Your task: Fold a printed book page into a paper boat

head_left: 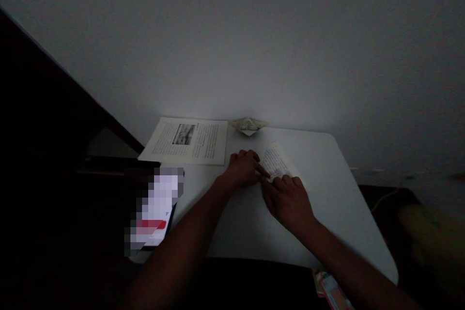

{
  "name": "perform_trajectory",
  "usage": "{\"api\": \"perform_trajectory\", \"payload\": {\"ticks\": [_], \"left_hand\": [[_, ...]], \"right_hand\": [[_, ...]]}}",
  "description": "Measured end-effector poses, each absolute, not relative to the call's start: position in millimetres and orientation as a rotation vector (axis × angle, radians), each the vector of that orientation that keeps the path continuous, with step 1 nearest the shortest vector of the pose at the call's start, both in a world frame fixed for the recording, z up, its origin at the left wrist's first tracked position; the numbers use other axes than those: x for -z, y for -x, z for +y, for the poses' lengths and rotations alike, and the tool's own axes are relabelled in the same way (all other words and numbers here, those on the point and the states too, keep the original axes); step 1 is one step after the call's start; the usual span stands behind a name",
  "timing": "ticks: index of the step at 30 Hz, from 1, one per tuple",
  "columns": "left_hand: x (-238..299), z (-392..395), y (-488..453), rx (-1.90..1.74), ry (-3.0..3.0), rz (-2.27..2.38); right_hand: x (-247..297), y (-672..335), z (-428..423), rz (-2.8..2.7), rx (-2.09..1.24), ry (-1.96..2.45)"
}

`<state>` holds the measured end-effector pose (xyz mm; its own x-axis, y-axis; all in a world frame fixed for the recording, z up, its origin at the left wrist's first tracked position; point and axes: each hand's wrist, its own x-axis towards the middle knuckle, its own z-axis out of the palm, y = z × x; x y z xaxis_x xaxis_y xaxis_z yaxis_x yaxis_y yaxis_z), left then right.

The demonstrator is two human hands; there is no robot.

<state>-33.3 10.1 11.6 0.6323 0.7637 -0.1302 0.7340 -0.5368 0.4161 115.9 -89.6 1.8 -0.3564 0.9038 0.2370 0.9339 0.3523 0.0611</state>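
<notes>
A printed sheet folded to a triangular shape (pixel 276 159) lies on the white table, its point facing the wall. My left hand (pixel 244 168) is at its left lower corner, fingers curled and the index finger pressed to the paper's edge. Along the lower edge, my right hand (pixel 290 199) has its fingers bent over the same paper, thumb side close to the left fingertips. The two hands almost touch there. Beyond them, against the wall, stands a folded paper boat (pixel 248 126).
Flat printed pages (pixel 214 147) with a dark picture lie at the table's back left. A lit tablet or phone (pixel 156 213), partly blurred out, rests at the left edge. The white table (pixel 327 155) has a rounded right corner and meets the wall (pixel 247 48). Below the front edge is something colourful (pixel 332 290).
</notes>
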Motion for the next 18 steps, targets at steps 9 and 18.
{"api": "perform_trajectory", "payload": {"ticks": [9,18], "left_hand": [[-12.0,10.7,33.7,-0.104,-2.413,1.183],[-11.6,10.1,33.8,-0.102,-2.409,1.181]], "right_hand": [[-3.1,-117.1,-86.3,-2.445,0.254,1.691],[-7.6,-120.5,-89.2,-2.443,0.215,1.718]]}}
